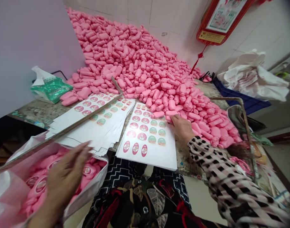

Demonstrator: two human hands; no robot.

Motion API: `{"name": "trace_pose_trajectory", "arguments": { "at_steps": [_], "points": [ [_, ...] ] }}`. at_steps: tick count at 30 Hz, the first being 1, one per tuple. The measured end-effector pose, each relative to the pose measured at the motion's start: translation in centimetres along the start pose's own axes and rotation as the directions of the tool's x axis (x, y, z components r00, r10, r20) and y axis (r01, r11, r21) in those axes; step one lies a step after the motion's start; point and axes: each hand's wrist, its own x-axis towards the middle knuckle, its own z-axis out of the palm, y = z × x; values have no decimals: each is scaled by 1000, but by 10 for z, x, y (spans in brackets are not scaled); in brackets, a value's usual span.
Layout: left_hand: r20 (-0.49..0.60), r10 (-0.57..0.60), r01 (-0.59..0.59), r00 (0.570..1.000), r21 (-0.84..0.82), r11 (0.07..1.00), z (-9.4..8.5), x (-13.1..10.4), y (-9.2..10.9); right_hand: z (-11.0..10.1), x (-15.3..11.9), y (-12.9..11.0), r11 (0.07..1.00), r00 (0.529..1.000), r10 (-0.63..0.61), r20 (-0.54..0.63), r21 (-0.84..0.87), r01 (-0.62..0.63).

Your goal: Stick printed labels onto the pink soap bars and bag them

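Observation:
My left hand hovers over a white bag at the lower left, its fingers stretched out and nothing visible in them. Inside that bag lie pink plastic bottles with oval labels on them. At the foot of a large heap of plain pink bottles, my right hand has its fingers closed on one pink bottle. Just left of this hand is a stack of sticker sheets, printed with pink and green rounded labels and a row of pink ovals.
More sticker sheets lie fanned out on the left, with a thin metal bar across them. A green tissue pack stands behind. On the right are a bent metal frame and a blue crate with white bags.

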Motion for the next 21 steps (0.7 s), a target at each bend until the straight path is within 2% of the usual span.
{"name": "trace_pose_trajectory", "arguments": {
  "at_steps": [1,2,4,6,8,10,12,15,17,19,21],
  "points": [
    [146,-7,14,989,-46,999,16,-5,5,-3,-9,-5,999,999,-29,-45,30,31],
    [329,-45,96,943,-141,985,33,-9,9,-7,-20,-11,994,994,-69,-90,73,76],
    [589,-69,291,805,-292,911,67,-15,14,-16,-44,-27,960,972,-187,-142,184,211],
    [718,-20,374,696,-339,863,93,-22,15,-24,-69,-47,900,946,-278,-168,299,318],
    [775,39,400,631,-369,839,109,-29,14,-29,-88,-66,871,948,-272,-163,377,314],
    [800,93,413,593,-401,817,115,-36,11,-30,-100,-81,865,970,-198,-145,440,242],
    [811,121,445,572,-431,785,114,-40,7,-28,-105,-90,854,982,-140,-127,487,185],
    [846,83,574,527,-427,699,106,-36,2,-22,-108,-95,822,971,-193,-140,517,238],
    [898,10,699,439,-348,625,100,-30,-1,-18,-111,-95,783,922,-334,-193,488,386],
    [950,-65,813,305,-225,537,95,-24,-3,-17,-115,-95,720,833,-495,-250,419,553],
    [978,-104,887,179,-115,447,92,-21,-6,-20,-120,-95,652,757,-600,-259,390,650]
  ]
}}
